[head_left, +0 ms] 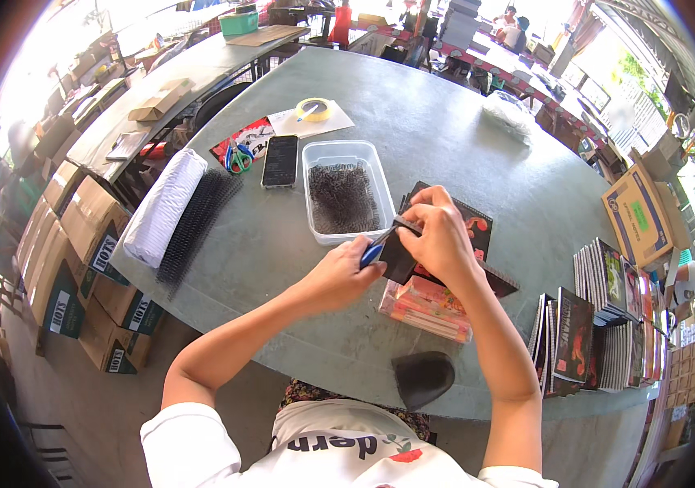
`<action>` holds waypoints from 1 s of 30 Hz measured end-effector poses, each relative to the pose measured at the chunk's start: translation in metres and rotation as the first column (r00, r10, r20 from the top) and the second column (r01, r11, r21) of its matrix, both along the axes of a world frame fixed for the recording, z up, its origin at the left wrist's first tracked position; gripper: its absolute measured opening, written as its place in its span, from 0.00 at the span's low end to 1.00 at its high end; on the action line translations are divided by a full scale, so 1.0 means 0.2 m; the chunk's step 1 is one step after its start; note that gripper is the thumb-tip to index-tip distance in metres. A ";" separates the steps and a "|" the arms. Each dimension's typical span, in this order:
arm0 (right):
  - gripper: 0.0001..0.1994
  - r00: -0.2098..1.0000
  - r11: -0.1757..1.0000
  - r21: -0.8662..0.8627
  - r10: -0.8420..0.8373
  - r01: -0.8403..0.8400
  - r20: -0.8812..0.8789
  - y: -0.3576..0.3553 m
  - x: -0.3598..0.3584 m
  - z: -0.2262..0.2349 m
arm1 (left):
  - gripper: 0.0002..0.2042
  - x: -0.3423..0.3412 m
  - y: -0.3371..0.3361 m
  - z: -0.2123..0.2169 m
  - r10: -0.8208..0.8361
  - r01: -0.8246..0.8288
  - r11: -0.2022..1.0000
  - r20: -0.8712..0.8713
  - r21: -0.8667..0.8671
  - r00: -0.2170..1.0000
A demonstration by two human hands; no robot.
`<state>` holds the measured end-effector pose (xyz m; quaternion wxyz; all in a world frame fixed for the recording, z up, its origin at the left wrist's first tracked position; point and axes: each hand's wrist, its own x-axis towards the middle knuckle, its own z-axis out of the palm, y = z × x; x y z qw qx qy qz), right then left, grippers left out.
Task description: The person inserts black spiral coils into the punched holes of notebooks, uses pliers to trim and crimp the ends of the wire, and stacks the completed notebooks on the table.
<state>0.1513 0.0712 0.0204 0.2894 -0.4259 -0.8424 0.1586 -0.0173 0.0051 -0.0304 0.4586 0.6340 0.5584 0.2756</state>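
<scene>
1. Head view: your left hand (339,272)'s grip is wrapped around a blue-handled tool (372,254), above the desk (445,130), near the clear tub (347,239).
2. The tool's long axis slants; its metal end points forward and rightward, toward your right hand (441,232).
3. Its grip pinches a small dark piece (407,224).

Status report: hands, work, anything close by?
Left hand gripping blue-handled tool. Right hand pinching dark piece. Plastic tub close to both.

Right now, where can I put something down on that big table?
Bare tabletop lies between the tape roll and clear plastic bag; also between the black wire spines and plastic tub. It's crowded around the right hand and notebooks.
</scene>
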 end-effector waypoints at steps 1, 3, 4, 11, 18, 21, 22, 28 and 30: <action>0.12 1.000 1.000 0.008 -0.011 0.011 -0.002 0.00 -0.01 0.01 | 0.24 0.00 0.01 -0.08 0.047 -0.029 0.970 -0.070 0.242 0.996; 0.18 0.995 0.985 0.142 0.101 -0.098 -0.016 0.00 0.02 0.01 | 0.26 -0.02 0.03 -0.13 -0.019 0.003 0.993 0.139 0.118 0.990; 0.21 0.988 0.963 0.224 0.154 -0.150 -0.002 0.00 0.01 0.01 | 0.25 -0.04 0.01 -0.11 -0.012 0.022 0.999 0.247 -0.037 0.969; 0.12 0.889 0.962 -0.160 -0.131 0.221 0.439 -0.08 0.57 0.10 | 0.22 -0.11 -0.16 -0.29 0.124 0.067 0.913 -0.430 0.402 0.894; 0.12 0.753 0.654 0.445 -0.655 0.611 -0.071 -0.53 1.50 0.35 | 0.25 0.02 -0.36 -0.53 0.305 0.078 0.844 -0.595 0.530 0.744; 0.14 0.566 0.570 0.380 -0.813 0.728 0.136 -0.67 1.66 0.21 | 0.26 0.04 -0.41 -0.59 0.446 0.014 0.802 -0.614 0.597 0.651; 0.15 0.594 0.588 0.422 -0.793 0.690 0.133 -0.69 1.71 0.06 | 0.26 0.06 -0.43 -0.60 0.457 0.026 0.812 -0.663 0.583 0.593; 0.20 0.846 0.770 -0.375 -0.526 0.517 0.085 -0.63 1.87 -0.26 | 0.24 0.14 -0.54 -0.60 0.530 -0.091 0.820 -0.688 0.566 0.497; 0.19 0.898 0.774 -0.483 -0.435 0.410 0.065 -0.55 1.92 -0.16 | 0.24 0.14 -0.52 -0.56 0.554 -0.162 0.811 -0.647 0.563 0.523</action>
